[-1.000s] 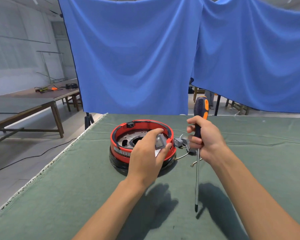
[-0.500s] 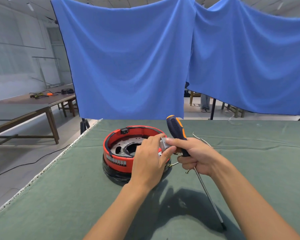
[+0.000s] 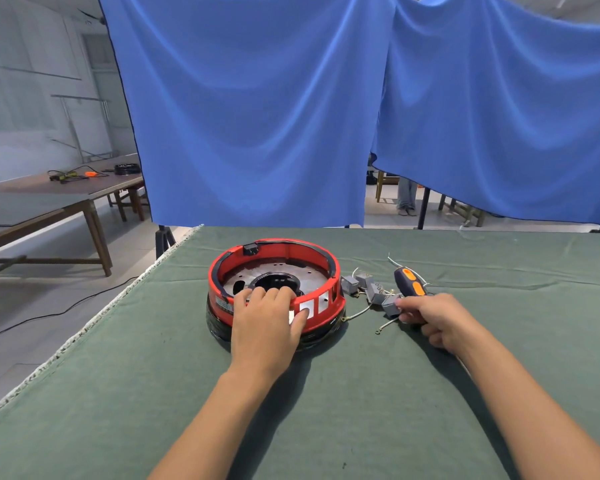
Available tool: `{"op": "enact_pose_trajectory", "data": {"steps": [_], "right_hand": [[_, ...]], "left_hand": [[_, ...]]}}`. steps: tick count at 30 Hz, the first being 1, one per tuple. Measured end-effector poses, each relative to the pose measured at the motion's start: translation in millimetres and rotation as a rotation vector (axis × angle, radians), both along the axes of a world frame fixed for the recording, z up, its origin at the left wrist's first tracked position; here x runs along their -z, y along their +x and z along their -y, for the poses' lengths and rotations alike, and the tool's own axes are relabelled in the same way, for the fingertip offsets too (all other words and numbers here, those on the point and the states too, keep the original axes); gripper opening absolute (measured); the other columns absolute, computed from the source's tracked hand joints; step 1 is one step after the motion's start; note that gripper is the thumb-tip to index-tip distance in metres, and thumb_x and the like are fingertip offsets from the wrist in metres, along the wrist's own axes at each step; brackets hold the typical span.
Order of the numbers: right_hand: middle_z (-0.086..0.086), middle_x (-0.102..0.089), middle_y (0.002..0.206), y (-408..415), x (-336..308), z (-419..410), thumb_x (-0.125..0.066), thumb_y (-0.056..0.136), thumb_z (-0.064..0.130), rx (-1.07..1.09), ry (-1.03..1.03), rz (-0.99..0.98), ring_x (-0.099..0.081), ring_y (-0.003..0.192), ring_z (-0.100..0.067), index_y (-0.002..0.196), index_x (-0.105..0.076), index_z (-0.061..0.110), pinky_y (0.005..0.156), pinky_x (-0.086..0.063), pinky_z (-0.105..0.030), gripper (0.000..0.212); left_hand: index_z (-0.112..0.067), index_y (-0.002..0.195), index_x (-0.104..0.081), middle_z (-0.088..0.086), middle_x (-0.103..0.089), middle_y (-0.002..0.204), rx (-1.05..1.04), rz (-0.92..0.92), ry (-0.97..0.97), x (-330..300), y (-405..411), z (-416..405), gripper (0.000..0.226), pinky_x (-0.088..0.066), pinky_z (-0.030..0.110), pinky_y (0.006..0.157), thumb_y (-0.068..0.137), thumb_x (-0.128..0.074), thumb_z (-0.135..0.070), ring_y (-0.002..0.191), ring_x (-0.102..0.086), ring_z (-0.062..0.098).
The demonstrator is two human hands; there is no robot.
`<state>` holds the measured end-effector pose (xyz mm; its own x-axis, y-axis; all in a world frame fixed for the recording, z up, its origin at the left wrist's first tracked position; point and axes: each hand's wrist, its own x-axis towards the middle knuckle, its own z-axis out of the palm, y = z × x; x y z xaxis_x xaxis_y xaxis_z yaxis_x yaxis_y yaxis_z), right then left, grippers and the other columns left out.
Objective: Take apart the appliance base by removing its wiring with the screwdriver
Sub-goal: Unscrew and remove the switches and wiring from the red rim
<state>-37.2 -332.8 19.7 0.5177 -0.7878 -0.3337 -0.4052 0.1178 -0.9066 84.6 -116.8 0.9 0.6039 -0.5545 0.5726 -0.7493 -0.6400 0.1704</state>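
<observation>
Now left hand point(image 3: 267, 320) grips appliance base point(image 3: 274, 289) rim w/ fingers inside; right hand point(image 3: 433, 315) curled round screwdriver point(image 3: 411, 282), touching grey wiring blocks point(image 3: 371, 289) on tabletop point(image 3: 326, 410).

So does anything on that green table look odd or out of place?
Only the wiring: grey blocks and loose wires sprawl on the cloth right of the appliance base, one wire apparently running back to it. That fits a teardown; nothing looks broken.

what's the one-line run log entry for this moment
left hand: grips round red-and-black appliance base rim | right hand: holds black-and-orange screwdriver | grey connector wiring: out on green cloth
</observation>
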Motion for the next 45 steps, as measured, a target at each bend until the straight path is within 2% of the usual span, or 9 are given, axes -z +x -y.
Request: {"op": "enact_pose_trajectory", "data": {"steps": [6,10,14,17,20,25,30,34,45], "right_hand": [[-0.005,-0.035,0.059,-1,-8,2,-0.072,0.08,0.016,0.08,-0.18,0.011,-0.022,0.042,-0.014,0.071,-0.048,0.011,0.035,-0.016,-0.018,0.026],[-0.001,-0.031,0.057,3,-20,-10,-0.071,0.082,0.022,-0.045,-0.161,0.078,-0.019,0.034,-0.01,0.074,-0.053,0.012,0.031,-0.014,-0.014,0.022],[0.005,-0.038,0.043,14,-27,-28,-0.072,0.08,0.038,-0.163,-0.232,0.165,-0.023,0.03,-0.008,0.071,-0.059,0.013,0.032,-0.017,-0.013,0.029],[0.002,-0.051,0.053,22,-26,-36,-0.075,0.076,0.042,-0.186,-0.378,0.15,-0.042,0.037,-0.009,0.074,-0.058,0.013,0.042,-0.03,-0.022,0.034],[0.0,-0.063,0.071,25,-19,-37,-0.078,0.071,0.036,-0.18,-0.552,-0.017,-0.061,0.068,-0.021,0.083,-0.058,0.017,0.063,-0.043,-0.033,0.029],[0.001,-0.057,0.063,27,-17,-39,-0.069,0.07,0.023,-0.202,-0.672,-0.156,-0.054,0.061,-0.02,0.072,-0.054,0.019,0.054,-0.037,-0.029,0.016],[0.003,-0.06,0.072,27,-25,-41,-0.066,0.069,0.036,-0.25,-0.765,-0.341,-0.056,0.066,-0.015,0.077,-0.052,0.023,0.057,-0.039,-0.028,0.021],[0.004,-0.062,0.078,42,-31,-41,-0.064,0.072,0.056,-0.229,-0.904,-0.455,-0.059,0.076,-0.021,0.083,-0.059,0.024,0.061,-0.039,-0.027,0.034],[-0.005,-0.068,0.098,96,-30,-39,-0.054,0.088,0.052,-0.199,-1.271,-0.353,-0.063,0.091,-0.031,0.099,-0.059,0.018,0.063,-0.036,-0.03,0.036]], "left_hand": [[-0.017,0.078,-0.065,-0.004,-0.06,0.069,0.091,-0.09,-0.19,-4,-4,-4,0.017,-0.027,0.032,0.081,0.077,-0.057,-0.032,0.073,-0.052,0.021],[-0.02,0.069,-0.062,-0.008,-0.057,0.062,0.173,-0.173,-0.238,-11,-5,-12,0.017,-0.021,0.025,0.068,0.066,-0.051,-0.032,0.058,-0.037,0.005],[-0.02,0.067,-0.066,-0.013,-0.053,0.06,0.271,-0.21,-0.216,-18,-11,-20,0.022,-0.026,0.011,0.06,0.062,-0.05,-0.034,0.06,-0.04,0.007],[-0.02,0.067,-0.07,-0.011,-0.06,0.061,0.37,-0.293,-0.186,-29,-23,-20,0.03,-0.032,0.021,0.058,0.064,-0.043,-0.033,0.06,-0.047,0.003],[-0.016,0.071,-0.073,-0.006,-0.066,0.063,0.366,-0.384,-0.218,-37,-31,-18,0.034,-0.046,0.026,0.062,0.068,-0.042,-0.029,0.061,-0.055,0.006],[-0.02,0.086,-0.072,-0.004,-0.071,0.082,0.205,-0.352,-0.084,-43,-18,-8,0.022,-0.051,0.035,0.075,0.081,-0.05,-0.021,0.083,-0.062,0.019],[-0.019,0.118,-0.054,0.0,-0.055,0.118,-0.006,-0.104,0.121,-43,22,7,0.034,-0.039,0.033,0.086,0.085,-0.051,-0.023,0.114,-0.042,0.022],[-0.015,0.131,-0.04,0.006,-0.045,0.132,-0.06,-0.117,0.294,-43,52,17,0.05,-0.034,0.036,0.096,0.086,-0.054,-0.03,0.123,-0.037,0.026],[-0.018,0.123,-0.046,0.003,-0.051,0.119,0.155,-0.196,0.247,-34,61,24,0.043,-0.038,0.038,0.094,0.087,-0.058,-0.038,0.113,-0.043,0.024]]}}
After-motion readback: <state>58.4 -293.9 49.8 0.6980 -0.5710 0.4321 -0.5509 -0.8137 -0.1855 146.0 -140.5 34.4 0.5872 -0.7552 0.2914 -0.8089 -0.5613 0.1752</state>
